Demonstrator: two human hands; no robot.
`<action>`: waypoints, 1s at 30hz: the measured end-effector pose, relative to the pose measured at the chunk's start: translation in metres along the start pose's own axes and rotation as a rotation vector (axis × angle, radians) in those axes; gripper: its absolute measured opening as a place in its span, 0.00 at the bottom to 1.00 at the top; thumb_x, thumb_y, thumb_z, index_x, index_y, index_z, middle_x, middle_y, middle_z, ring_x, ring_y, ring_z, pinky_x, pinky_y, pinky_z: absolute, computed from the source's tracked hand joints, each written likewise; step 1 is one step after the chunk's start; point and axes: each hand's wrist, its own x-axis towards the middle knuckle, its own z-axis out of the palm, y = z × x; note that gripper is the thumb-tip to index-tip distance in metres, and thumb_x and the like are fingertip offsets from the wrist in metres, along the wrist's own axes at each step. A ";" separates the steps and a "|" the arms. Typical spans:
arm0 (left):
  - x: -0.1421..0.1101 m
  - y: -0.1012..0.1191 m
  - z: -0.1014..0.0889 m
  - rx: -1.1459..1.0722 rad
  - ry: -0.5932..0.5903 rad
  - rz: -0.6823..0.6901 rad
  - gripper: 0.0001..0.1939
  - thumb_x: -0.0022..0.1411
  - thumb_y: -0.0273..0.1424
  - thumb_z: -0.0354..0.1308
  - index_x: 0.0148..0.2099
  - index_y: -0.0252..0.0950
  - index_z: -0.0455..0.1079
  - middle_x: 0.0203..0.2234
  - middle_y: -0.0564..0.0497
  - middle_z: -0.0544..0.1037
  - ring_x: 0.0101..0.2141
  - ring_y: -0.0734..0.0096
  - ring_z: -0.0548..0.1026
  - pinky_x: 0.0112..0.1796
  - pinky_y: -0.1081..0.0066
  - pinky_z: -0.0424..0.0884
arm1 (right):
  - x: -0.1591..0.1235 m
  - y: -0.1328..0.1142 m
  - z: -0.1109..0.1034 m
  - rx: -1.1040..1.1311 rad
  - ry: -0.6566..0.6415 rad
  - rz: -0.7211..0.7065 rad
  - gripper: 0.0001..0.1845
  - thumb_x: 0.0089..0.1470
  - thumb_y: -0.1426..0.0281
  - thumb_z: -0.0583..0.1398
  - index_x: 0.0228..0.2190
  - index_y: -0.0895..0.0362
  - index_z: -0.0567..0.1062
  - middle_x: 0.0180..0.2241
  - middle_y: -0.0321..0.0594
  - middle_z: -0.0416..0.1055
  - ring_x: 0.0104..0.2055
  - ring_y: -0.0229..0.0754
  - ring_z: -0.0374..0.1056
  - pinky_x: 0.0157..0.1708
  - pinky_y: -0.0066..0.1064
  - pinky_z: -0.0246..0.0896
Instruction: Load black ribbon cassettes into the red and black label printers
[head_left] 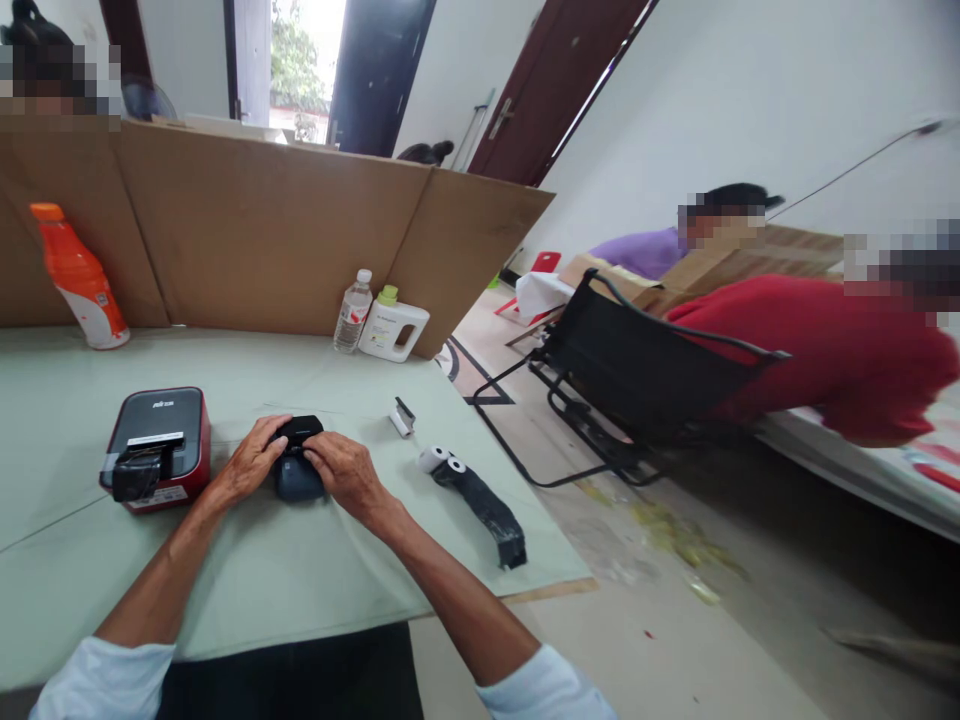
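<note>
Between the left hand (251,462) and the right hand (349,475), a small dark device (298,480) sits on the pale green tabletop (262,590). Fingers of both touch its black upper part from opposite sides; whether clamped, cannot tell. Fingertips partly cover its middle; inner detail unclear. Red-and-black machine (169,410) stands left; black strip (484,508) lies right.

Bright, overexposed daylight through the tall dark-framed doorway (304,70) at upper left, soft even indoor light, deep shadow under the long white-topped table (847,462) at right, blurred yellowish plastic scraps (679,538) at lower right, wide-angle stretching toward edges.
</note>
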 end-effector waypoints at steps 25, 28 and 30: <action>0.006 0.002 0.000 0.006 0.030 -0.055 0.27 0.71 0.45 0.48 0.65 0.39 0.68 0.60 0.45 0.74 0.62 0.57 0.69 0.66 0.55 0.62 | -0.003 -0.030 -0.073 0.319 0.193 0.332 0.12 0.67 0.64 0.57 0.37 0.54 0.79 0.30 0.37 0.77 0.29 0.39 0.70 0.32 0.30 0.68; 0.006 0.004 -0.001 0.018 0.023 -0.064 0.28 0.71 0.46 0.48 0.66 0.39 0.68 0.61 0.45 0.73 0.63 0.56 0.69 0.66 0.55 0.62 | -0.020 -0.013 -0.094 0.356 0.091 0.482 0.11 0.64 0.64 0.58 0.34 0.55 0.78 0.26 0.35 0.73 0.26 0.38 0.66 0.28 0.28 0.64; 0.006 0.005 -0.002 0.024 0.020 -0.070 0.28 0.71 0.46 0.48 0.66 0.39 0.68 0.61 0.45 0.73 0.63 0.56 0.69 0.66 0.55 0.62 | -0.036 0.004 -0.098 0.358 0.034 0.549 0.12 0.62 0.63 0.58 0.31 0.55 0.77 0.25 0.34 0.71 0.26 0.38 0.65 0.27 0.28 0.62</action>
